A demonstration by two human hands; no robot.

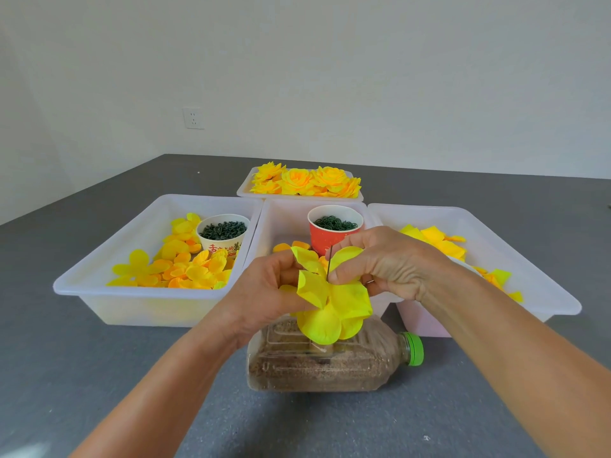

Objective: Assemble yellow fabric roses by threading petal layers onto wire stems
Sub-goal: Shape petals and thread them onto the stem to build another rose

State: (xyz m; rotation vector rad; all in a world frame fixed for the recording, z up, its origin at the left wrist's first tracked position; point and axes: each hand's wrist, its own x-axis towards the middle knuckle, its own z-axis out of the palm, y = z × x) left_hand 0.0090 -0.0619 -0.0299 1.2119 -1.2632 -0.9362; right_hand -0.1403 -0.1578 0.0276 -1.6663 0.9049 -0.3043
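Your fingertips and the base of the wire stem (pixel 329 264) are buried in the yellow petal layer (pixel 330 302), so where the wire is anchored cannot be seen; only a short dark length of it rises between your two hands. The petals also cover the top of the plastic bottle (pixel 317 361) lying on its side just below your hands, its green cap (pixel 413 348) pointing to your right; it seems to be filled with a brown granular material, though the view through the plastic is poor. Your left hand (pixel 264 292) is curled, thumb and fingers pinching the left edge of the petal layer. Your right hand (pixel 383 262) arches over from the right, its knuckles up, thumb and forefinger pinching the petals close against the wire. Just beyond your right hand stands a red cup (pixel 325 241) of dark green rings, partly hidden by your fingers, inside the middle tray (pixel 281 223). Beyond your left hand, a left tray (pixel 132 292) holds loose petals and a white cup (pixel 223 231). To the right of your right hand, a right tray (pixel 515 259) holds more petals, partly hidden by your forearm. Farthest off, a rear tray (pixel 244 188) carries finished roses (pixel 307 181).
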